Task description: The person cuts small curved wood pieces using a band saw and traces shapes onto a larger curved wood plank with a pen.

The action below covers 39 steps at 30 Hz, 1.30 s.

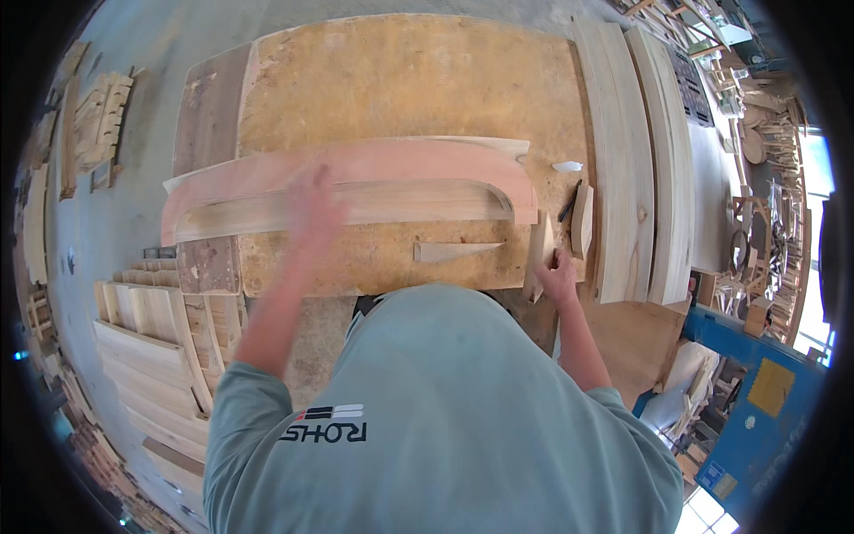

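Close by, at three o'clock, the right hand (557, 278) pinched a wood strip (537, 249) at the table (356, 258); its long way ran from six to just past twelve. Farther, at ten, the left hand (316, 200) was blurry before a pink board (409, 162), fingers unclear.

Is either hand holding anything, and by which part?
The right grip seems to hold a wood piece by its right edge, toward its near end. The left grip is blurred over the pink board; whether it holds anything cannot be told.
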Motion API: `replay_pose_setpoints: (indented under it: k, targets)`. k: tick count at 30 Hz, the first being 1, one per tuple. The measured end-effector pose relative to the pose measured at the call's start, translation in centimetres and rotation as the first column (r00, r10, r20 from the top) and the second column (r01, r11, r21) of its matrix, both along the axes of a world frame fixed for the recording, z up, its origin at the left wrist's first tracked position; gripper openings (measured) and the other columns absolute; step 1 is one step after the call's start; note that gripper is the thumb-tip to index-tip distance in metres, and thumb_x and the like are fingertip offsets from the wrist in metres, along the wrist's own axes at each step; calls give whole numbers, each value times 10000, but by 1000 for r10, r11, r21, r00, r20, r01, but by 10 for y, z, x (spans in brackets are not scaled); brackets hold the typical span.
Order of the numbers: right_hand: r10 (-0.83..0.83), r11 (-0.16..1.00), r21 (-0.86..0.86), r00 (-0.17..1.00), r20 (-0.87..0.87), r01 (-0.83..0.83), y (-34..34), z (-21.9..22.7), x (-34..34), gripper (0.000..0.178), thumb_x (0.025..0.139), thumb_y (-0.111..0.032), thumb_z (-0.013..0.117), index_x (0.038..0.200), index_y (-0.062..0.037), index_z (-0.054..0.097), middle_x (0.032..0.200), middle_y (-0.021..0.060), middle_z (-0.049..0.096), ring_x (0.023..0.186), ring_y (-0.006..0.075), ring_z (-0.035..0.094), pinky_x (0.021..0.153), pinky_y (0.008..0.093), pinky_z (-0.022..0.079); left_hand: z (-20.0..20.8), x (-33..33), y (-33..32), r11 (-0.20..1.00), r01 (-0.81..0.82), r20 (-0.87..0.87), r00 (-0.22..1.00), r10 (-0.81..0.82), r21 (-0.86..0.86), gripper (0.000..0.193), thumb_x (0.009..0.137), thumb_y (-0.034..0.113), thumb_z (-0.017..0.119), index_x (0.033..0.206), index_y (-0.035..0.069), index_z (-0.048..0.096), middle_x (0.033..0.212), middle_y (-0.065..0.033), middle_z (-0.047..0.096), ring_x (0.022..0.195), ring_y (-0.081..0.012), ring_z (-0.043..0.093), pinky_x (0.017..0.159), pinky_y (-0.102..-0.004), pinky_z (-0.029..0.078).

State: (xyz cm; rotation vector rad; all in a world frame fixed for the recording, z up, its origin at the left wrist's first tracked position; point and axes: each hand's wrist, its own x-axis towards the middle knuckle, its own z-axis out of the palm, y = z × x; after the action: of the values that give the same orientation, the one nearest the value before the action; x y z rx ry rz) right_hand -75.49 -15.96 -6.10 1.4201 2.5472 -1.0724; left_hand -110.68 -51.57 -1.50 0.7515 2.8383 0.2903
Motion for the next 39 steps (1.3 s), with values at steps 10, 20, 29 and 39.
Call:
replay_pose_setpoints:
  k: [10, 20, 29, 39]
  targets:
    - [-104, 986, 153, 971, 215, 72, -21, -15, 13, 634, 756, -362, 721, 1232, 29, 576, 1161, 267, 647, 1096, 418, 614, 946, 482, 485, -1, -116, -31, 936, 277, 104, 960, -260, -219, 929, 672, 263, 874, 1468, 83, 429, 1456, -148, 496, 1377, -323, 449, 1158, -469, 350]
    - [247, 900, 333, 958, 148, -283, -46, 8, -28, 467, 804, -274, 766, 1193, -50, 638, 1183, 176, 619, 1149, 389, 569, 967, 479, 474, 39, -120, -48, 952, 288, -41, 955, -294, -107, 794, 659, 166, 820, 1385, 76, 511, 1335, -166, 596, 1278, -369, 523, 1099, -471, 401]
    - [883, 430, 403, 470, 1, -808, -127, -1, -155, 721, 798, -307, 778, 1444, -199, 475, 1557, 117, 351, 1472, 326, 275, 1177, 537, 264, 117, -67, -74, 990, 105, -170, 978, -120, -96, 844, 632, 102, 841, 1401, 56, 497, 1327, -182, 587, 1261, -379, 517, 1106, -472, 381]
    - [844, 503, 460, 530, -80, -732, -121, -25, -208, 569, 902, -348, 678, 1422, -176, 523, 1582, 113, 349, 1500, 298, 241, 1212, 525, 214, 91, 3, -133, 997, -57, -131, 989, 63, 47, 895, 592, 119, 868, 1399, 22, 494, 1361, -205, 562, 1266, -394, 509, 1095, -477, 389]
